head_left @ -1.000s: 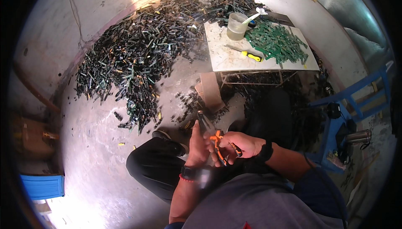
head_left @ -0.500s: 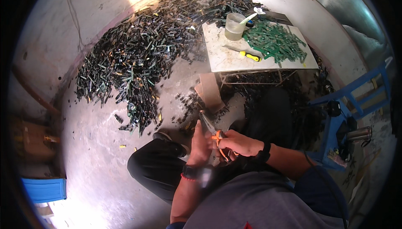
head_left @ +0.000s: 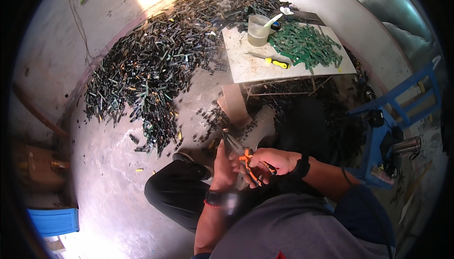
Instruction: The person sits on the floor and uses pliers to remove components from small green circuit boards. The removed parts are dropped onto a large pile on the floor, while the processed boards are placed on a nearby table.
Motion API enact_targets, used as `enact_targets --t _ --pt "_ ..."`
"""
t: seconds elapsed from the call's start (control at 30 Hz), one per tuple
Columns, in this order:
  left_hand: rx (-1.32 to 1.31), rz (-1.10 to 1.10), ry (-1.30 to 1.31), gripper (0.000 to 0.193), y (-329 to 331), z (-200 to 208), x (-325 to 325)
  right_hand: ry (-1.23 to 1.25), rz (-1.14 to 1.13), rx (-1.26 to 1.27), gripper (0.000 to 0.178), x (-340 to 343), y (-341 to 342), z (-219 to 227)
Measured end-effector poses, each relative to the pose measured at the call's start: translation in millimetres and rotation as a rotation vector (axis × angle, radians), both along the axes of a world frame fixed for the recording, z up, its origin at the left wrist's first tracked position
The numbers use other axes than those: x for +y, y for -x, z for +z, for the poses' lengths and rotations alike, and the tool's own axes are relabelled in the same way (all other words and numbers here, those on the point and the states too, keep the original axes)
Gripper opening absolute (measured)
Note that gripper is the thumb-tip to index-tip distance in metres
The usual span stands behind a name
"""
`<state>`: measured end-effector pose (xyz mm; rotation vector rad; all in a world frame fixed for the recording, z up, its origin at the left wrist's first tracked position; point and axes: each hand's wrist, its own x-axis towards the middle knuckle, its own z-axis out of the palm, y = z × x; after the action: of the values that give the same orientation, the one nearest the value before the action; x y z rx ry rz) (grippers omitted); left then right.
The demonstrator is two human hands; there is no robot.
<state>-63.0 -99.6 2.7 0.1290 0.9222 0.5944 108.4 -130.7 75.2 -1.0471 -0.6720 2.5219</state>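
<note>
Right grip (head_left: pixel 280 160) on pliers (head_left: pixel 246 157); white table (head_left: pixel 246 72), strewn floor (head_left: pixel 111 164).

From where I stand, no word, number or sign is legible. Pliers (head_left: pixel 247 157): handles too small to resolve. Screwdriver (head_left: pixel 278 63): no print I can make out. Cup (head_left: pixel 257 33), flask (head_left: pixel 407 145), carton (head_left: pixel 42 170): likewise unreadable. Green strips (head_left: pixel 307 47): too fine. Red mark (head_left: pixel 280 255) on shirt (head_left: pixel 279 226): partly visible, cannot tell whether lettering.
</note>
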Motion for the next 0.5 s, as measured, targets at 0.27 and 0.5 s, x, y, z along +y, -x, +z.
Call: enact_targets --t 0.27,0.5 --pt "0.092 0.050 0.080 0.051 -9.4 30.4 2.8 0.045 -0.157 -0.009 0.025 -0.8 15.2 -5.8" --pt "-0.075 -0.016 0.086 0.056 5.1 1.6 4.0 -0.009 -0.112 -0.016 0.026 0.6 13.7 -10.5"
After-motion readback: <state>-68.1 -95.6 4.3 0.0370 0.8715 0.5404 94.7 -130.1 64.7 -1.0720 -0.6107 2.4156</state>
